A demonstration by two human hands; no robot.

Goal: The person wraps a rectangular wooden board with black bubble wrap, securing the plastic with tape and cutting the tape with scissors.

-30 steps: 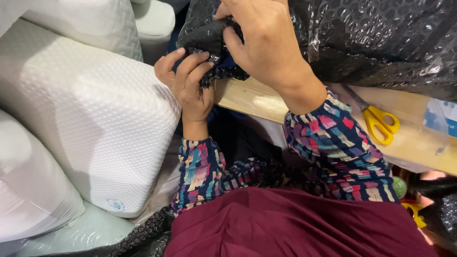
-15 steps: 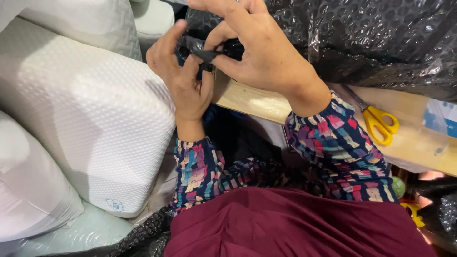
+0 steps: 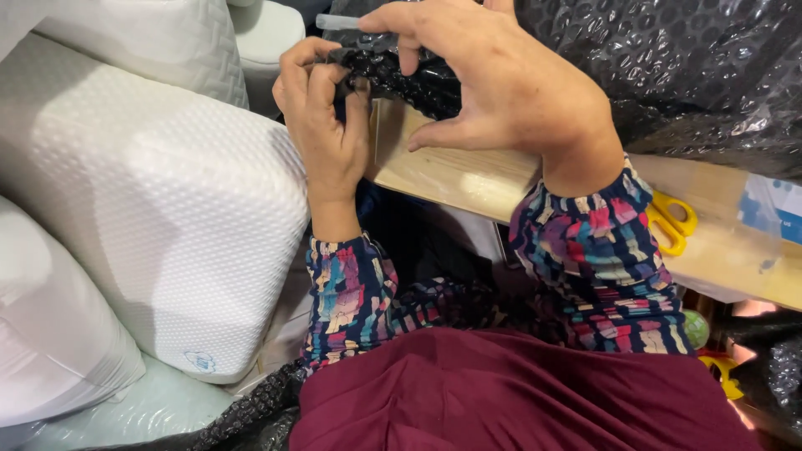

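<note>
My left hand [image 3: 324,125] and my right hand [image 3: 501,79] both grip the folded corner of a black bubble-wrap sheet [image 3: 668,75] at the left end of a pale wooden tabletop [image 3: 451,171]. The left fingers curl shut around the corner's edge. The right thumb and fingers pinch the same fold from above, and the palm hovers over the wood. A strip of clear tape [image 3: 338,22] shows just above the fold. Both forearms wear patterned multicoloured sleeves.
Large white textured pillows [image 3: 159,217] are stacked close on the left, some in clear plastic. Yellow-handled scissors [image 3: 668,221] lie on the tabletop to the right, near a blue-and-white label [image 3: 773,209]. My maroon lap [image 3: 518,392] fills the bottom.
Both hands have worked along the bubble-wrap corner: the right hand has lifted and spread over it, and the left hand has closed tighter around its edge. The view has moved closer.
</note>
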